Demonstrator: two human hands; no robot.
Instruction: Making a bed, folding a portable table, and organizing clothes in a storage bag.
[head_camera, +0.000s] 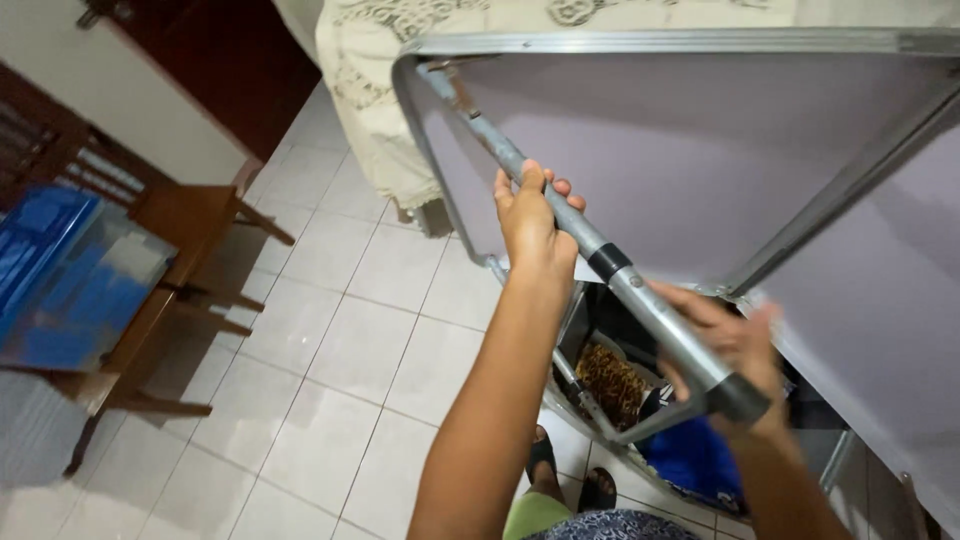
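While the folding table stood tipped up on its side, its flat, smooth, pale grey underside faced the person. A thin shiny metal rim ran round its rounded edge. The metal leg was a long round tube, dull silver, with a black band near the middle. It lay close across the underside, and its long way ran slanted, from the top left corner of the table down to the right. At its low end it bent into a short bar.

The left hand was wrapped round the upper part of the leg, fingers curled tight over the tube. The right hand held the low end near the bend, fingers closed about it, though it looked blurry.

Below lay a floor of shiny white square tiles. A wooden chair stood at the left, well apart. A cream patterned cloth hung behind the table.
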